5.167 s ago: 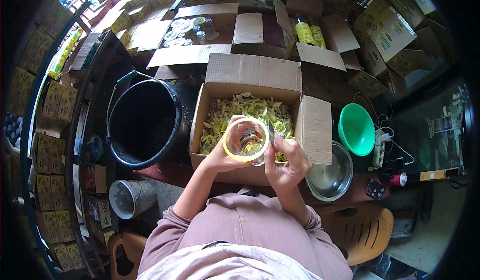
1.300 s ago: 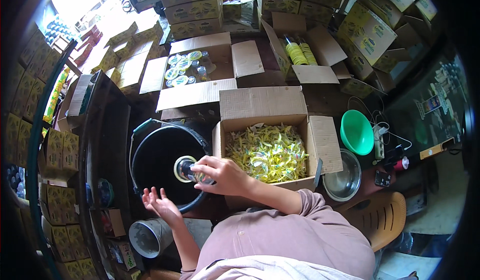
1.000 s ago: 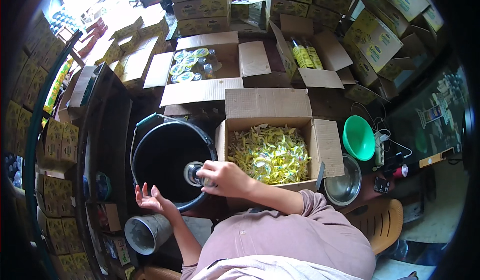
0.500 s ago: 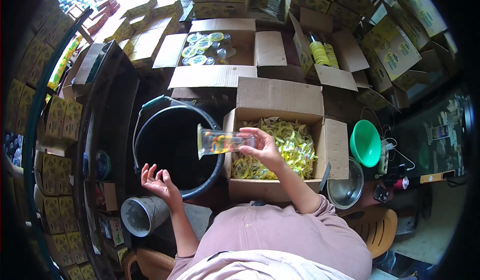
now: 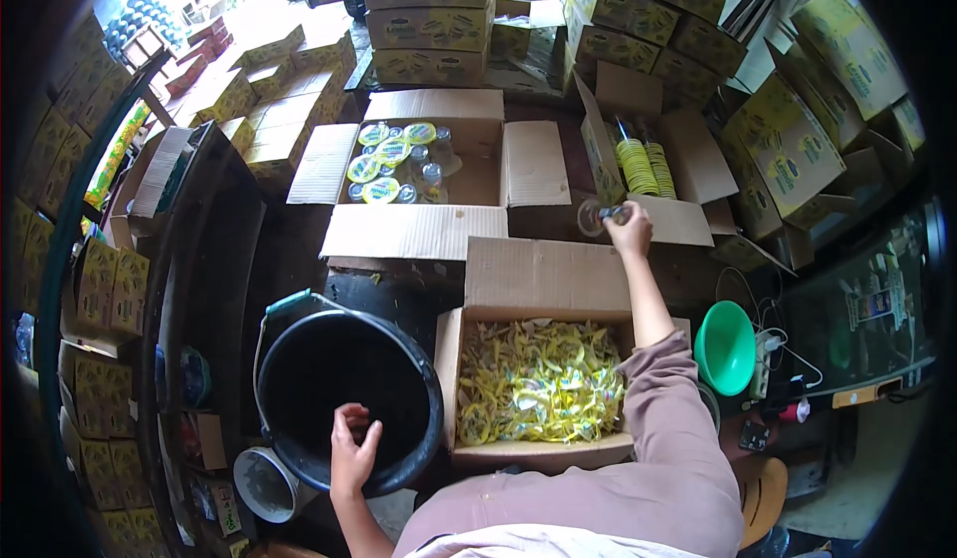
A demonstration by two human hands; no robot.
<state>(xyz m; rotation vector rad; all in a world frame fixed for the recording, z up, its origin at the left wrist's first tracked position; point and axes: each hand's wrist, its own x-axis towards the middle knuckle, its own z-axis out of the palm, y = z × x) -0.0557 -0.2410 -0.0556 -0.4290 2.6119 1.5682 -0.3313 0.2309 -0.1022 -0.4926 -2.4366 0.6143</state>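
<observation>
Over at the left, the left hand (image 5: 351, 450) rests on the near rim of the black bucket (image 5: 344, 398), fingers loosely curled and gripping nothing. Beside it sits the open carton of yellow labels (image 5: 538, 395). Farther right, the right hand (image 5: 632, 227) reaches out, fingers closed round a clear jar (image 5: 599, 217) above the back boxes.
</observation>
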